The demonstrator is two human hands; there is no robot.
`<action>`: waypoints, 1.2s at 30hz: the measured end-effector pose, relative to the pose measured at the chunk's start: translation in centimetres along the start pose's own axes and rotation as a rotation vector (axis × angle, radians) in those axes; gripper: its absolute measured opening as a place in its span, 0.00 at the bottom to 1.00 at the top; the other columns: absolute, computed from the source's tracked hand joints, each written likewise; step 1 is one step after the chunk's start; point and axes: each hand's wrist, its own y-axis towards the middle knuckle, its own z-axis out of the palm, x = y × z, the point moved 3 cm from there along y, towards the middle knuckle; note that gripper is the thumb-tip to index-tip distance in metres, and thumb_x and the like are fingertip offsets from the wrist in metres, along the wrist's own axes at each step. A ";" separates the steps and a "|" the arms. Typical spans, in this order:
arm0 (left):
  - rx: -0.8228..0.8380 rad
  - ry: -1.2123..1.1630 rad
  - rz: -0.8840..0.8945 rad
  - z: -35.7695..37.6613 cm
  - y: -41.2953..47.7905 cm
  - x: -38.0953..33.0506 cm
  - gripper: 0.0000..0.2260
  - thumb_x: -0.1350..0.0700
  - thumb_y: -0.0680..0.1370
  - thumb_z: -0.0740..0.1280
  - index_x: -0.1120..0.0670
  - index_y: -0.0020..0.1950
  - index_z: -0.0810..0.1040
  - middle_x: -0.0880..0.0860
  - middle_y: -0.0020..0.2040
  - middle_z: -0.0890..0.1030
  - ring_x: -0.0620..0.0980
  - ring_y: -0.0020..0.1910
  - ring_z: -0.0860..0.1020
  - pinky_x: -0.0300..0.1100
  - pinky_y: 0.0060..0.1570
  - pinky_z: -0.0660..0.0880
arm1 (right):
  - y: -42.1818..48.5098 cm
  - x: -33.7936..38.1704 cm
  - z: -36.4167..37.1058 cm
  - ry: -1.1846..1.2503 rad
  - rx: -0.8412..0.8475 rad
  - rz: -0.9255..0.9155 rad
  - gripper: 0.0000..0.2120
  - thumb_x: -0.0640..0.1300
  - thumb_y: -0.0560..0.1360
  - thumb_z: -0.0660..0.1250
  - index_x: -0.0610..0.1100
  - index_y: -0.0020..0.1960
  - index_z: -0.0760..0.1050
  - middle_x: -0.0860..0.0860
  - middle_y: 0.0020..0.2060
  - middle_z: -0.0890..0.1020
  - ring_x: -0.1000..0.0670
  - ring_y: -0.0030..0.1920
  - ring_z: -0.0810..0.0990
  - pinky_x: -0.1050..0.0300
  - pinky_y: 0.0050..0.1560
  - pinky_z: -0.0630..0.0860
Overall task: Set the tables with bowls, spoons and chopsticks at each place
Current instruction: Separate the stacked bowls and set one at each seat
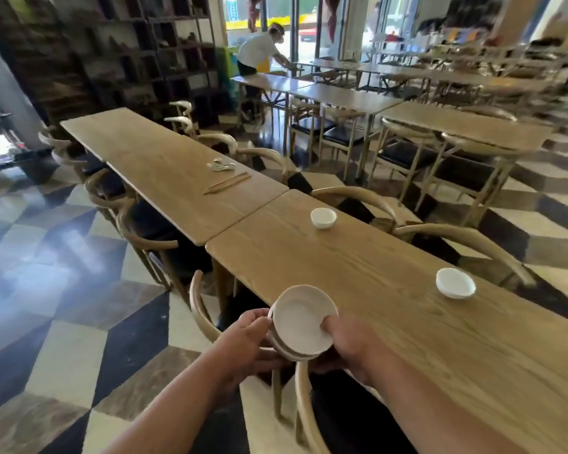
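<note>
A small stack of white bowls [300, 324] hangs over the near left edge of the long wooden table [391, 273]. My left hand [250, 342] holds the stack from the left and below, and my right hand [348, 345] grips the top bowl's rim with its thumb inside. Two single white bowls stand on the table's right side, one [323, 217] further off and one [455, 283] nearer. On the adjoining table [164, 165] lie a pile of white spoons [221, 165] and a bundle of wooden chopsticks [227, 183].
Curved-back wooden chairs [200, 309] line both sides of the tables; one chair back [305, 407] is right below my hands. More tables and chairs [456, 126] fill the right. A person in a white top [258, 54] bends over a far table. The floor is checkered.
</note>
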 end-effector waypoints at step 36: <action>0.210 0.346 -0.308 18.1 30.8 5.2 0.23 0.65 0.84 0.59 0.50 0.77 0.70 0.58 0.66 0.78 0.63 0.59 0.85 0.53 0.53 0.85 | 15.9 -23.8 -21.7 0.313 -0.772 0.388 0.19 0.40 0.79 0.73 0.42 0.68 0.74 0.45 0.57 0.82 0.39 0.41 0.87 0.51 0.30 0.83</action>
